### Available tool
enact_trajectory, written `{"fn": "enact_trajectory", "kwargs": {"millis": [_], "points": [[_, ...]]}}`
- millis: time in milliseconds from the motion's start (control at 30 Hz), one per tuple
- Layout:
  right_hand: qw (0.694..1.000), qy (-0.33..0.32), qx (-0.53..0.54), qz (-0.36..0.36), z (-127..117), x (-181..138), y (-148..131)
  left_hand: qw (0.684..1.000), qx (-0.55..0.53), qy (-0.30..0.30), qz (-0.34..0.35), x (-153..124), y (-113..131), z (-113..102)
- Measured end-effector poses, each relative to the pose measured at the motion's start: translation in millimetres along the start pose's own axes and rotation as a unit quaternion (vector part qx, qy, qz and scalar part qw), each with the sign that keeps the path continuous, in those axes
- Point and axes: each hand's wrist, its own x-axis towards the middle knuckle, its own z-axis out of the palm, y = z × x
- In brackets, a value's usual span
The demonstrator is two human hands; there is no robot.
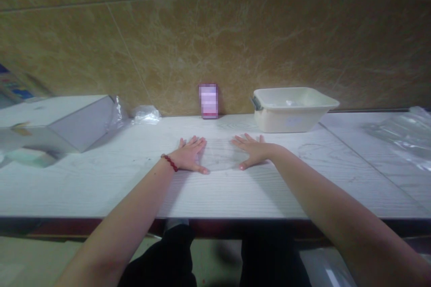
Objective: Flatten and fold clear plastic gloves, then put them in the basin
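Observation:
My left hand (190,154) lies flat on the white table (101,179), fingers stretched out, with a red bead bracelet (170,162) on the wrist. My right hand (254,150) lies flat a little to its right, fingers spread. Between and under the two hands rests a thin clear plastic sheet or bag (220,156), barely visible; both hands touch its edges. Neither hand grips anything.
A cream plastic tub (291,108) stands at the back right by the wall. A small pink blurred box (208,101) leans on the tan marble wall. A white box (63,121) and crumpled clear plastic (145,114) sit at left. More clear plastic (404,136) lies far right.

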Motion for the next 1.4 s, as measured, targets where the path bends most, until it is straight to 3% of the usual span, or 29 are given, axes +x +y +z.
{"fn": "enact_trajectory", "kwargs": {"millis": [1033, 1200, 1400], "points": [[0.999, -0.026, 0.014, -0.018, -8, -8, 9, 1.000, -0.013, 0.016, -0.002, -2, -10, 4], [0.999, 0.000, 0.021, -0.024, -7, -11, 12, 0.999, -0.013, 0.028, -0.010, -1, -12, 7], [0.992, 0.102, -0.016, -0.069, -20, -25, 4, 0.996, -0.030, 0.077, -0.036, 1, -13, 8]]}}
